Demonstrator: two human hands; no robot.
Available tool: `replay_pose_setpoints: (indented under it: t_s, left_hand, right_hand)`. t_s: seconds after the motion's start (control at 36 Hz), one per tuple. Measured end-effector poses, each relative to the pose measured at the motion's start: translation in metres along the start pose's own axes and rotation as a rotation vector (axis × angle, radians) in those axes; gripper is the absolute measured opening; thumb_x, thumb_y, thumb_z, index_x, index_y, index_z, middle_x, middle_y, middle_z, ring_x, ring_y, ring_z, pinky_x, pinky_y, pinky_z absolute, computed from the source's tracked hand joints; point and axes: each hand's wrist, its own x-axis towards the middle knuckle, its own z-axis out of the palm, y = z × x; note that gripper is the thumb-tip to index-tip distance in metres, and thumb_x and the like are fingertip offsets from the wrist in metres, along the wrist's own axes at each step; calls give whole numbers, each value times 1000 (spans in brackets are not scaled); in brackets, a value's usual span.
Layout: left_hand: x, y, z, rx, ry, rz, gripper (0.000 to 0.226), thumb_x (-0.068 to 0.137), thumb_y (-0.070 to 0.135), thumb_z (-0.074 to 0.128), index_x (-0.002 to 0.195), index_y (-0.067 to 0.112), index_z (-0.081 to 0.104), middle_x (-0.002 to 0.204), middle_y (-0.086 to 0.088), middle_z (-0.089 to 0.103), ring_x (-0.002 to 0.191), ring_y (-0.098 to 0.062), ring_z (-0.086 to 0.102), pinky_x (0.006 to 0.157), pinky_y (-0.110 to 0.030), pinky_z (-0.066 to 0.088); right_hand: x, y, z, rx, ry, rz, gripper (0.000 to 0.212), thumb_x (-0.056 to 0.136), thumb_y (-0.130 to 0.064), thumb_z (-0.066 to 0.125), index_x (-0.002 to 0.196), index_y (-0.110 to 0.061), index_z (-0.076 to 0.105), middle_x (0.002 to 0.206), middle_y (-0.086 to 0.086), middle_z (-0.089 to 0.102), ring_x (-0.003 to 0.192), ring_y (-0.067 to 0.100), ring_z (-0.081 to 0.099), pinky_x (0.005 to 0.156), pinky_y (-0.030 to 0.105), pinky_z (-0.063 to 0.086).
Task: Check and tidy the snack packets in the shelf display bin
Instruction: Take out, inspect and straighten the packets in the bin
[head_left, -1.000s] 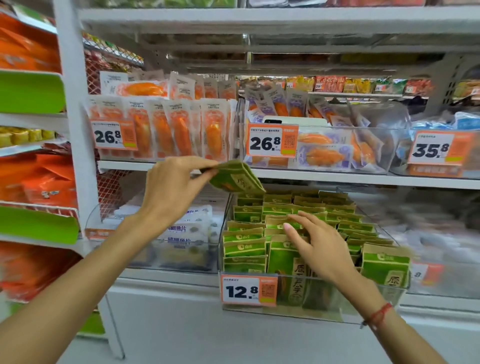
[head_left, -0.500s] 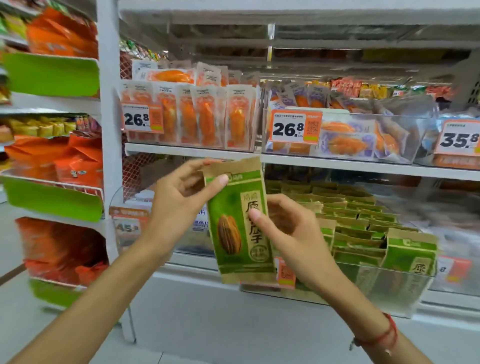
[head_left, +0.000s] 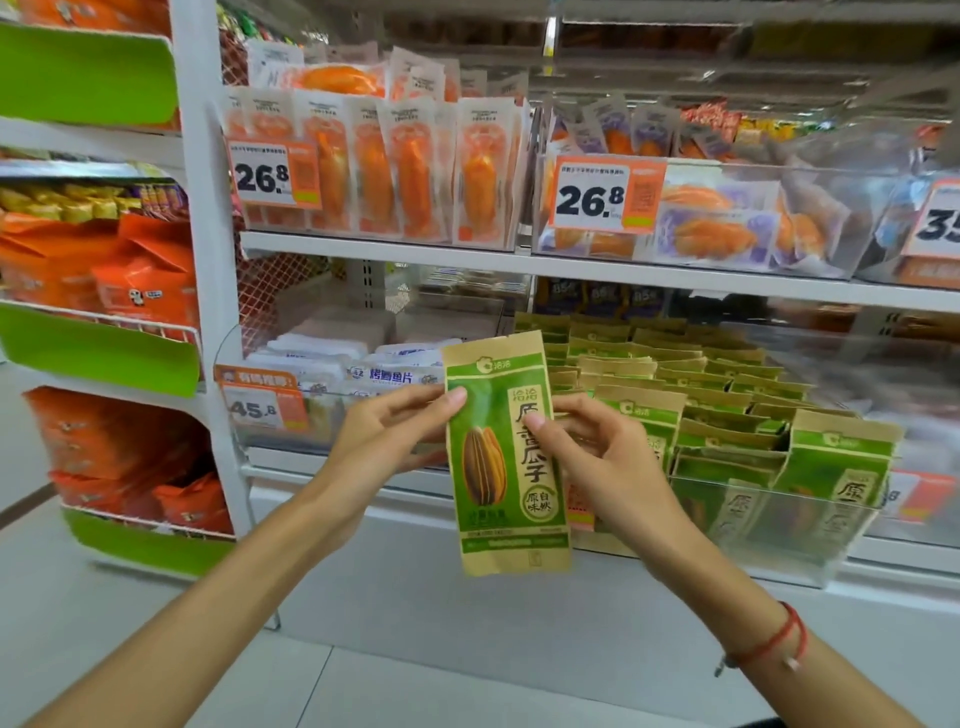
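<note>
both hands, left hand (head_left: 387, 441) and right hand (head_left: 605, 462), pinch one green seed packet (head_left: 506, 457) by its edges, upright out front of the clear bin (head_left: 769, 519), probably so the label's readable

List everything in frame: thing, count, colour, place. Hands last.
held seed packet: one, green and tan, upright in front of the bin
display bin: one, clear, lower shelf, right of centre
binned seed packets: many, green and tan, in rows in the bin
orange snack packs: several, orange and white, upper shelf, standing
price tags: several, orange and white, on bin fronts
white fish-slice packs: several, white, bin left of the seed packets
red wrist cord: one, right wrist
left hand: pinches the packet's left edge
right hand: pinches its right edge
</note>
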Motion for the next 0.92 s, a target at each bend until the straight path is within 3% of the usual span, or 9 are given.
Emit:
replay_pose_setpoints:
  t_s: [0.14, 0.33, 0.42, 0.53, 0.61, 0.75, 0.92]
  left_hand:
    - [-1, -5, 11, 5, 7, 44, 34, 77, 32, 69, 105, 12, 71, 95, -1, 77, 85, -10, 73, 68, -16, 55]
    - [1, -11, 21, 54, 22, 68, 46, 71, 42, 69, 106, 12, 71, 95, -3, 77, 89, -17, 72, 80, -27, 59]
    - [0, -10, 21, 63, -22, 46, 48, 73, 43, 67, 110, 13, 69, 97, -2, 76, 93, -18, 72, 79, -25, 59]
    - [-3, -6, 23, 80, -154, -2, 43, 77, 44, 62, 111, 19, 68, 101, 3, 76, 93, -9, 71, 67, -16, 54]
    - [-5, -8, 25, 125, -195, 10, 40, 77, 44, 60, 111, 24, 69, 102, 7, 75, 95, -7, 70, 71, -19, 54]
    - [-4, -11, 22, 88, -147, 23, 43, 79, 44, 62, 114, 20, 68, 108, 3, 74, 105, -13, 68, 91, -35, 52]
    - [-4, -3, 24, -129, 61, 85, 29, 87, 29, 61, 110, 13, 68, 101, 0, 76, 90, -14, 73, 70, -21, 57]
  right_hand:
    - [5, 0, -5, -16, 102, -43, 13, 95, -22, 57, 97, -15, 67, 87, 0, 74, 79, 7, 71, 64, 17, 55]
    - [8, 4, -9, -79, 203, -81, 11, 94, -19, 59, 95, -12, 67, 88, 5, 73, 82, 16, 71, 70, 36, 60]
    - [8, 6, -10, -145, 239, -131, 7, 94, -20, 59, 89, -20, 65, 87, 3, 72, 80, 16, 71, 69, 38, 60]
    - [8, 9, -10, -147, 281, -173, 9, 95, -20, 58, 88, -23, 64, 85, 3, 71, 80, 16, 70, 71, 38, 59]
    - [8, 8, -9, -126, 280, -165, 8, 94, -21, 58, 90, -22, 65, 85, 2, 72, 81, 14, 70, 73, 37, 59]
    - [7, 3, -8, -76, 203, -98, 11, 92, -24, 60, 103, -21, 62, 88, 3, 73, 83, 11, 71, 75, 35, 59]
    - [1, 1, -1, -278, 123, -210, 34, 88, -23, 68, 117, -28, 51, 99, -15, 63, 85, 0, 63, 66, 21, 56]
